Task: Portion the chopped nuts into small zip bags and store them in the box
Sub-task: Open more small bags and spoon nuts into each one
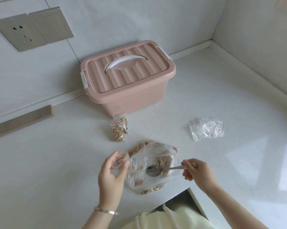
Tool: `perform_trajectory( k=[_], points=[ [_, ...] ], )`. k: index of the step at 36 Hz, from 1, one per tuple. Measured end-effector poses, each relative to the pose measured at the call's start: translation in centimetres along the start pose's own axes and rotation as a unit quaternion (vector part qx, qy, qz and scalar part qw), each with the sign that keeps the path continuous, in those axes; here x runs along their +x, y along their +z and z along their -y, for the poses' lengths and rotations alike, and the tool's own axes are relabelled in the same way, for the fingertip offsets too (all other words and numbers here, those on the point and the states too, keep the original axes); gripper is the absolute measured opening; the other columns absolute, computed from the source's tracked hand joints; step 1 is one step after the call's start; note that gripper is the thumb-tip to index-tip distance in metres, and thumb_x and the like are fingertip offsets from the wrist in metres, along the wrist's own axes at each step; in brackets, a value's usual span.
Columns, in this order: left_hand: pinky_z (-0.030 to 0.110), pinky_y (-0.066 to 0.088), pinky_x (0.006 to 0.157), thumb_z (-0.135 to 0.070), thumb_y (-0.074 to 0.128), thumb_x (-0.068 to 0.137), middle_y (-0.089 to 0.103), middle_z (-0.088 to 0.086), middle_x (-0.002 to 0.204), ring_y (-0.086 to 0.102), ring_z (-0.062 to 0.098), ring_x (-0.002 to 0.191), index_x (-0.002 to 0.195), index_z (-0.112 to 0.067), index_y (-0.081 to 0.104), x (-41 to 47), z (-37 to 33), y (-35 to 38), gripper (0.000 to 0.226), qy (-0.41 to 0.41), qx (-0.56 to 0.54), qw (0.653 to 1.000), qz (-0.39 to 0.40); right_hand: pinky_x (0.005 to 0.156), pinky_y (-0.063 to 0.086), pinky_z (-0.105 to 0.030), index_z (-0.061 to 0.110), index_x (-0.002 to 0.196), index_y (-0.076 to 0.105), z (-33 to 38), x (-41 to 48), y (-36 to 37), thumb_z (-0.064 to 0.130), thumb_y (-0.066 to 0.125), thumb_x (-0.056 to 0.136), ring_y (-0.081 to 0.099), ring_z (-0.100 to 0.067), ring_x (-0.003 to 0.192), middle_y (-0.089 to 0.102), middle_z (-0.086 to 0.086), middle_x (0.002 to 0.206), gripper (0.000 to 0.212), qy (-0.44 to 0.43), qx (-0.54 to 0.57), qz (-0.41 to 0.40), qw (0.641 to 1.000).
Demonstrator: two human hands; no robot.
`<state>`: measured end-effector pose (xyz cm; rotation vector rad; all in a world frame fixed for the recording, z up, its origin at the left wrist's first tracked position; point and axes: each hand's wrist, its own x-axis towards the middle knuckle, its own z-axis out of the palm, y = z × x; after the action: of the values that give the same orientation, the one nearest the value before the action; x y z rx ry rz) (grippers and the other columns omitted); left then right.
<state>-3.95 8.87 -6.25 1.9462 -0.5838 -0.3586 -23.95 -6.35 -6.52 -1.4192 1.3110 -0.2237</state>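
A large clear bag of chopped nuts (153, 150) lies open on the white counter in front of me. My right hand (198, 171) holds a metal spoon (153, 170) whose bowl sits inside that bag. My left hand (112, 172) pinches a small zip bag (120, 161) with a few nuts in it, right beside the big bag's mouth. Two filled small zip bags (119, 129) lie just in front of the pink storage box (127, 76), whose ribbed lid with a white handle is closed. A pile of empty zip bags (206, 128) with red strips lies to the right.
The counter (56, 162) meets tiled walls at the back and right, forming a corner behind the box. A wall socket (20, 33) sits at the upper left. A wooden strip (22, 121) lies along the left back edge. The counter's front edge has a cut-out near my body.
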Motion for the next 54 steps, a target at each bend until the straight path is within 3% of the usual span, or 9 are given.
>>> perform_trajectory(
  k=[4, 8, 17, 27, 36, 38, 41, 48, 54],
  points=[
    [0.026, 0.048, 0.089, -0.009, 0.074, 0.074, 0.065, 0.005, 0.108, 0.062, 0.014, 0.098, 0.114, -0.006, 0.060, 3.6, -0.6, -0.3, 0.042, 0.001, 0.006, 0.999, -0.040, 0.052, 0.047, -0.025, 0.009, 0.075, 0.066, -1.2, 0.7, 0.0, 0.012, 0.060, 0.087, 0.056, -0.015, 0.049, 0.066, -0.003, 0.055, 0.014, 0.029, -0.020, -0.024, 0.999],
    [0.013, 0.037, 0.081, -0.007, 0.071, 0.077, 0.064, 0.015, 0.111, 0.056, 0.014, 0.093, 0.115, 0.001, 0.059, 7.1, -0.8, 0.7, 0.041, -0.031, 0.064, 0.997, -0.039, 0.056, 0.048, -0.025, 0.011, 0.074, 0.065, -1.7, 0.9, 0.0, 0.016, 0.064, 0.085, 0.058, -0.014, 0.052, 0.066, -0.002, 0.059, 0.012, 0.029, -0.053, -0.035, 0.998],
    [0.033, 0.040, 0.090, -0.011, 0.069, 0.079, 0.060, 0.019, 0.118, 0.055, 0.032, 0.108, 0.123, -0.001, 0.052, 11.1, 0.4, 3.3, 0.047, -0.104, 0.140, 0.985, 0.009, 0.060, 0.053, -0.026, 0.017, 0.085, 0.062, -2.0, 1.5, 0.0, 0.023, 0.061, 0.087, 0.062, -0.006, 0.056, 0.067, 0.004, 0.068, 0.007, 0.044, -0.128, 0.001, 0.991],
    [0.042, 0.027, 0.105, -0.002, 0.072, 0.071, 0.040, 0.018, 0.135, 0.033, 0.034, 0.126, 0.128, -0.007, 0.046, 9.6, -0.5, 3.5, 0.063, 0.044, 0.227, 0.972, 0.043, 0.056, 0.038, -0.019, 0.018, 0.111, 0.057, -0.7, 4.5, -3.1, 0.032, 0.052, 0.091, 0.054, -0.010, 0.077, 0.062, 0.004, 0.096, 0.025, 0.039, -0.246, -0.046, 0.967],
    [0.027, 0.034, 0.103, -0.013, 0.064, 0.083, 0.051, -0.001, 0.123, 0.043, 0.014, 0.116, 0.125, -0.012, 0.051, 6.3, -3.1, 3.7, 0.044, 0.097, 0.194, 0.962, 0.167, 0.093, 0.039, -0.034, 0.011, 0.125, 0.046, 0.3, 10.8, -4.9, 0.047, 0.056, 0.085, 0.040, -0.026, 0.121, 0.044, -0.010, 0.128, 0.055, 0.025, -0.389, -0.168, 0.906],
    [0.008, 0.030, 0.096, -0.013, 0.062, 0.085, 0.053, -0.003, 0.120, 0.046, 0.010, 0.113, 0.121, -0.013, 0.054, 5.9, -3.6, 3.7, 0.037, 0.085, 0.191, 0.961, 0.184, 0.095, 0.038, -0.034, 0.009, 0.127, 0.041, 0.1, 11.4, -4.1, 0.055, 0.052, 0.084, 0.039, -0.026, 0.122, 0.043, -0.010, 0.128, 0.064, 0.037, -0.441, -0.152, 0.884],
    [-0.007, 0.028, 0.076, -0.014, 0.060, 0.086, 0.057, -0.008, 0.112, 0.049, 0.001, 0.102, 0.113, -0.015, 0.059, 5.4, -4.1, 3.8, 0.027, 0.062, 0.181, 0.958, 0.215, 0.091, 0.040, -0.032, 0.008, 0.120, 0.045, -0.2, 12.0, -3.0, 0.055, 0.045, 0.088, 0.041, -0.024, 0.119, 0.046, -0.009, 0.122, 0.057, 0.043, -0.465, -0.168, 0.868],
    [0.001, 0.040, 0.079, -0.017, 0.058, 0.088, 0.060, -0.019, 0.096, 0.055, -0.007, 0.092, 0.104, -0.022, 0.061, 4.4, -5.0, 3.6, 0.017, 0.056, 0.182, 0.938, 0.290, 0.067, 0.034, -0.028, 0.007, 0.088, 0.062, -0.7, 12.1, -3.3, 0.010, 0.043, 0.086, 0.053, -0.027, 0.094, 0.059, -0.010, 0.100, 0.019, 0.023, -0.443, -0.222, 0.869],
    [0.004, 0.043, 0.080, -0.028, 0.057, 0.089, 0.061, -0.020, 0.096, 0.055, -0.011, 0.091, 0.108, -0.029, 0.057, 3.6, -6.7, 3.9, 0.019, 0.032, 0.134, 0.938, 0.317, 0.062, 0.040, -0.021, 0.008, 0.073, 0.069, 1.6, 6.8, -3.2, 0.003, 0.072, 0.071, 0.065, -0.027, 0.082, 0.070, -0.006, 0.087, 0.007, -0.220, -0.285, -0.295, 0.885]
  ],
)
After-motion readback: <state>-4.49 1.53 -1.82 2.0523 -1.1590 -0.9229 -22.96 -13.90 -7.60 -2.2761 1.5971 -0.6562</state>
